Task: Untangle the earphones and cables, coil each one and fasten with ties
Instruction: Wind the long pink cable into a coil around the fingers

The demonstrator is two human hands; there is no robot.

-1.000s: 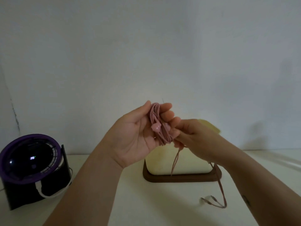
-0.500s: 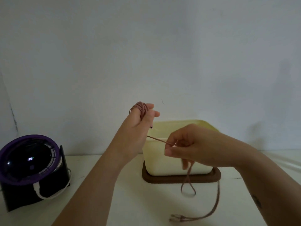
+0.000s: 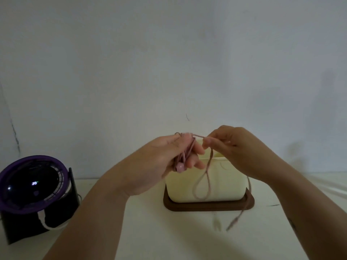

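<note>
Head view: both hands are up over the table, in front of the wall.

- Left hand: fingers curled round a bundle of pink earphone cable, several turns wrapped over the fingers. Firm grip, not spread. A pink earbud sticks out at the bottom of the bundle, just below the fingertips.
- Right hand: thumb and forefinger pinch the same cable just beside the left hand's fingertips; the other fingers are loosely curled behind. A short taut run of cable goes from the top of the bundle to that pinch.
- Below the pinch, the cable hangs as one long narrow loop in front of the cream container. The bottom of the loop ends near the container's lower edge.
- The rest of the cable comes down on the far side of the right wrist, past the container's right corner, to a free end above the table. That end is motion-blurred, so I can't tell whether it touches the surface or what fitting is on it.
- The container sits on a dark brown base, centre of the table, behind the hands. I can't see what's inside.
- Far left: a black fan with a purple ring and a small lit readout on its face. A white cord curls out at its lower front.

Lighting is dim, so fine detail on the bundle is unreadable.
</note>
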